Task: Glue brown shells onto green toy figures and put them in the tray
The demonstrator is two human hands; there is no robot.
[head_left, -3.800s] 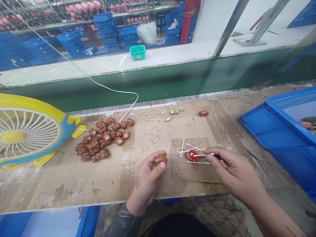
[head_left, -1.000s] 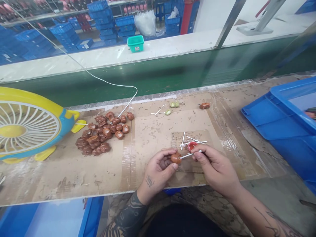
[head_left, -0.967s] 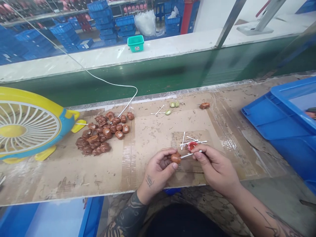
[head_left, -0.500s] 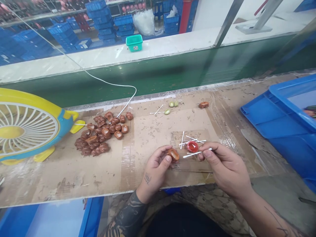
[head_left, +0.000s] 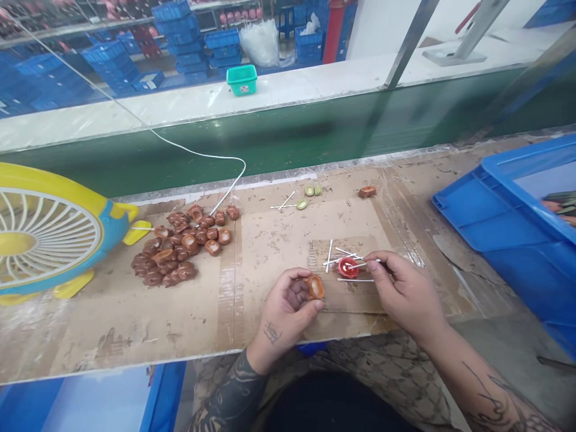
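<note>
A small hollow brown piece is held between the thumb and fingers of my left hand. My right hand pinches a white cotton swab, whose tip is in a small round red container. Several other swabs lie around that container on a cardboard piece. To the left is a pile of brown pieces, some with pale hollows. Green pieces and two crossed swabs lie farther back. One more brown piece rests at the back right.
A yellow and blue fan stands at the left. A large blue crate is on the right, another blue bin at lower left. A green basket sits on the white ledge. A white cord hangs down to the brown pile.
My right hand has brought the swab tip into the red container. One swab now lies just below the container. My left hand has turned the brown piece, so its hollow shows more.
</note>
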